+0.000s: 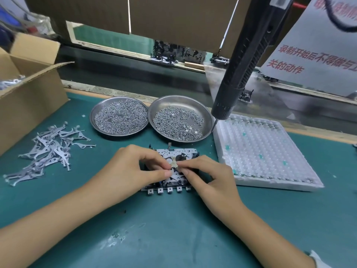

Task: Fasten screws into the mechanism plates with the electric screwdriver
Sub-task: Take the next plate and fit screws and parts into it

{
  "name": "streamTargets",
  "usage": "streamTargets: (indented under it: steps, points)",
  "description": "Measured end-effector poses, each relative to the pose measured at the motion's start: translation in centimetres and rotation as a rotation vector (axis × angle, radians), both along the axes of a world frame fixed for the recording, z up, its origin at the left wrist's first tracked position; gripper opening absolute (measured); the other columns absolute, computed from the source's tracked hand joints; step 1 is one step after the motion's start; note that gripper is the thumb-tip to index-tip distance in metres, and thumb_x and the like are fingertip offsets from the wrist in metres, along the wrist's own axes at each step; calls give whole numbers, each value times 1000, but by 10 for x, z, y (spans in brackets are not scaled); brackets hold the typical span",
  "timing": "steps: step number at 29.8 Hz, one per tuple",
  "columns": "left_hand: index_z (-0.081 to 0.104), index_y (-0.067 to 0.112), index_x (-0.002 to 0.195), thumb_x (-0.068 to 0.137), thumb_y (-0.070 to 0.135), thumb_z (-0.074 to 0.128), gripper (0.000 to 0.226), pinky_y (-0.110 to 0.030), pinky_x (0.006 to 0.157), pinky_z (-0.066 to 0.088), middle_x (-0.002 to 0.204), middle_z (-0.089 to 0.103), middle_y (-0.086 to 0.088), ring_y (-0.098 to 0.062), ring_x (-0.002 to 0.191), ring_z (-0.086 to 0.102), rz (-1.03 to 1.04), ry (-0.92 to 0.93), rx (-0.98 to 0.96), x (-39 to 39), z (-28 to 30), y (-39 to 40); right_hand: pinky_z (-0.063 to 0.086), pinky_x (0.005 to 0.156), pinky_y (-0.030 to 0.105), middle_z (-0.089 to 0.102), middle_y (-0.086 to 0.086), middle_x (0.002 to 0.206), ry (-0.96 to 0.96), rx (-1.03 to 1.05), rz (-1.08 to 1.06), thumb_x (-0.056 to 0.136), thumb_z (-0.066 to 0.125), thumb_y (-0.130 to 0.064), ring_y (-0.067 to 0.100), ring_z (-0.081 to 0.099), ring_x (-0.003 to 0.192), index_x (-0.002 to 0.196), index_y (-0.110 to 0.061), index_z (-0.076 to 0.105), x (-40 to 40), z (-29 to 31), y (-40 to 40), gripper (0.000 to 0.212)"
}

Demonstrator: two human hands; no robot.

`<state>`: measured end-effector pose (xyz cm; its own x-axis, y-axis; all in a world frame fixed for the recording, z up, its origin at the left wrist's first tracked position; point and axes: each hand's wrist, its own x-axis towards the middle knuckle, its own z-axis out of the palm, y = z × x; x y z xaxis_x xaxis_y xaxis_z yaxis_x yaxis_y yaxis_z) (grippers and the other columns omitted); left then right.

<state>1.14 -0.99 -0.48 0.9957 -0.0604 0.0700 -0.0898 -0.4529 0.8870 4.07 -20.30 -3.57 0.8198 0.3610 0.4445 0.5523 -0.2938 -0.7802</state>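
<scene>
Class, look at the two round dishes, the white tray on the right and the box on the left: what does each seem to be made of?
Dishes: probably stainless steel, bright and reflective. White tray: likely foam, matte with crumbly edges. Box: brown corrugated cardboard, flaps folded open.

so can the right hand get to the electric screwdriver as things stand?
Probably yes, once freed. The electric screwdriver hangs untouched above the right dish, nothing between, but the right hand is pinching a small part on the mechanism plate.

mechanism plate (174, 171): middle hidden by fingers (154, 161) | electric screwdriver (249, 55): top cut off
</scene>
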Motion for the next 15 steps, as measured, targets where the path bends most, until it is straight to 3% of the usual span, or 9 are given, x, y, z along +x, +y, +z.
streamTargets:
  steps: [4, 8, 11, 15]
  points:
    - [74, 34, 71, 68, 27, 81, 11, -24, 64, 51, 67, 71, 9, -16, 70, 68, 9, 42, -12, -1, -1, 2, 45, 69, 21, 67, -4, 76, -2, -26, 38, 82, 64, -9, 15, 60, 76, 95, -12, 76, -3, 0, 2, 17]
    - [73, 37, 73, 67, 25, 83, 17, -25, 64, 52, 67, 72, 7, -19, 71, 69, 23, 76, -36, -1, -1, 2, 38, 71, 13, 62, -16, 74, -73, -78, 43, 81, 66, -7, 10, 57, 75, 93, -12, 77, -2, 1, 0, 17]
    - [73, 38, 73, 65, 27, 83, 17, -24, 65, 52, 68, 72, 8, -16, 70, 69, 29, 88, -40, -1, -1, 2, 43, 73, 19, 69, -5, 76, -103, -97, 47, 80, 67, -9, 11, 59, 78, 92, -11, 77, -3, 1, 0, 16]
    - [73, 40, 73, 63, 30, 84, 18, -33, 74, 54, 69, 72, 9, -15, 72, 70, 44, 94, -38, -3, -1, 2, 44, 75, 21, 68, -1, 75, -142, -133, 63, 78, 72, -9, 9, 57, 78, 93, -10, 76, -3, 1, -2, 16]
